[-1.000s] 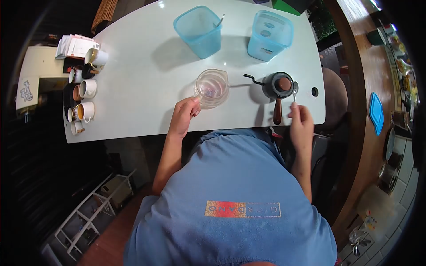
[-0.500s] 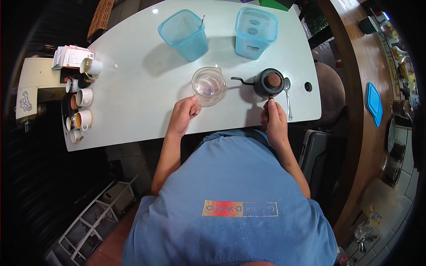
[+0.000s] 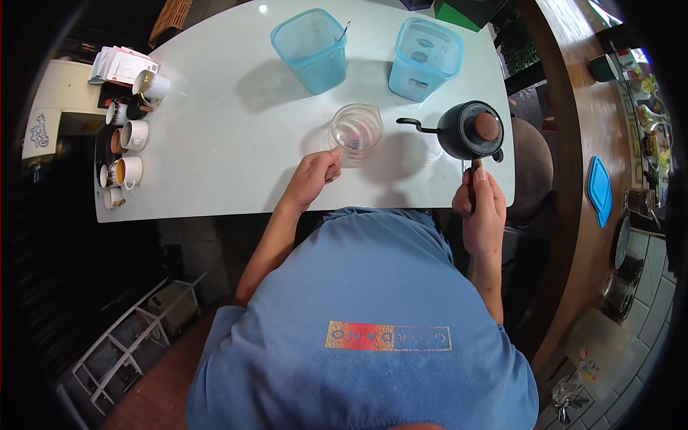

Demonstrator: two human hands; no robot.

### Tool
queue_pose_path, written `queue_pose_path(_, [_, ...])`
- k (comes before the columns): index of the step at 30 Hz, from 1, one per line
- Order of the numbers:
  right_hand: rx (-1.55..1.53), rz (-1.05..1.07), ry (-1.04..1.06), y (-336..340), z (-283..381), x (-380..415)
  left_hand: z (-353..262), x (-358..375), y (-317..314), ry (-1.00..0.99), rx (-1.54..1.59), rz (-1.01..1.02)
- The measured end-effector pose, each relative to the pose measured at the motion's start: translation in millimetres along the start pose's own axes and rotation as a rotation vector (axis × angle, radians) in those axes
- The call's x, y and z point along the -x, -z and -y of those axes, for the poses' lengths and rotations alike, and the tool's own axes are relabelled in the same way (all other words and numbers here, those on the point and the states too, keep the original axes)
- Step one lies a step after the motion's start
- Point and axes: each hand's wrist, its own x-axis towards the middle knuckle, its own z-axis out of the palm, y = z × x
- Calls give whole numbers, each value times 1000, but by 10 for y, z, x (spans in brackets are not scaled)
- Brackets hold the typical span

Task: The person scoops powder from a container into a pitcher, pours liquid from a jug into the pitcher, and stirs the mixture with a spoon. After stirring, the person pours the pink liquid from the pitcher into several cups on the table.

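Observation:
A black gooseneck kettle (image 3: 459, 132) with a brown lid knob is held up above the table by my right hand (image 3: 481, 204), whose fingers wrap its wooden handle. Its thin spout points left, toward a clear glass jug (image 3: 356, 132). My left hand (image 3: 312, 178) is closed on the jug's handle at its near left side, and the jug appears to stand on the white table (image 3: 236, 161). Most of the spoon is hidden behind the kettle and my right hand.
Two blue translucent containers (image 3: 309, 54) (image 3: 424, 61) stand beyond the jug and kettle. Several cups (image 3: 134, 134) line the table's left edge near some papers (image 3: 125, 66). A blue lid (image 3: 599, 190) lies on the wooden counter at right.
The kettle, in my right hand, has risen and moved right, appearing larger. The jug and my left hand appear slightly further right, as the whole view has shifted a little.

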Motion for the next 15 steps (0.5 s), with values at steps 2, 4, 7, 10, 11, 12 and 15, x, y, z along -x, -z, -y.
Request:
queue_pose_path(2, [33, 3, 5, -16, 26, 2, 3, -13, -16, -13, -13, 4])
queue_pose_path(4, [66, 6, 7, -39, 43, -9, 12, -19, -29, -64, -35, 20])
queue_pose_path(7, [65, 19, 16, -102, 43, -31, 13, -19, -37, -65, -51, 18])
queue_pose_path(10, [86, 16, 76, -154, 34, -61, 84, -25, 13, -95, -69, 46])
queue_pose_path(11, [106, 10, 73, -162, 38, -66, 85, -20, 16, -93, -70, 44])
queue_pose_path(12, [127, 3, 71, -167, 40, -71, 86, -14, 10, -93, -95, 36])
queue_pose_path(15, [167, 30, 82, -164, 43, -80, 79, -7, -10, -85, -140, 17])
